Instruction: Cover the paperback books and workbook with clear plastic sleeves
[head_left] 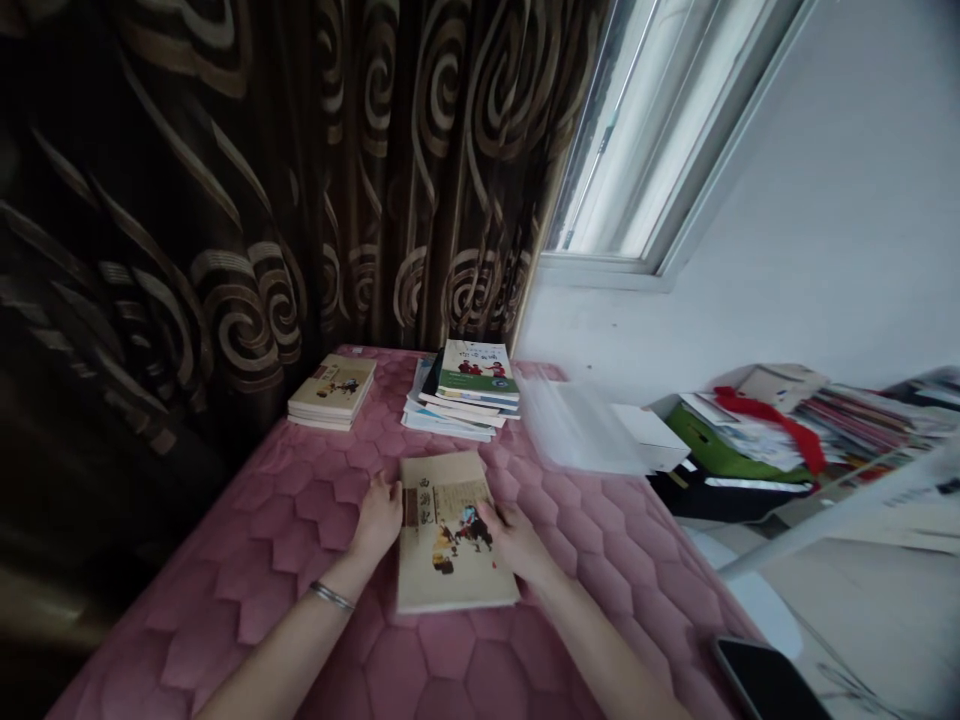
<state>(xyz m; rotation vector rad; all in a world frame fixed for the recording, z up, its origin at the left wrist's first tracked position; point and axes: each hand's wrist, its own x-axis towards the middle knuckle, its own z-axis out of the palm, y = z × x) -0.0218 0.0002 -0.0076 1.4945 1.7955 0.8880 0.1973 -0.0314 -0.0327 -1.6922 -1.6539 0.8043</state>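
Note:
A beige paperback book (450,500) with dark Chinese characters and a small painted scene on its cover lies between my hands, over the pink padded surface. My left hand (380,515) grips its left edge, fingers curled round the side. At the right edge, my right hand (512,538) holds it with the thumb on the cover and the other fingers out of sight. Farther back on the left sits a small stack of similar beige books (332,390). To the right of that stack, a mixed pile of books (474,375) has a white and green cover on top.
A clear plastic sheet or bag (581,420) lies right of the mixed pile. The pink padded cover (315,560) spreads over the table. A phone (769,680) rests at the lower right. Dark patterned curtains (390,150) hang behind; papers and a green box (720,445) crowd the right.

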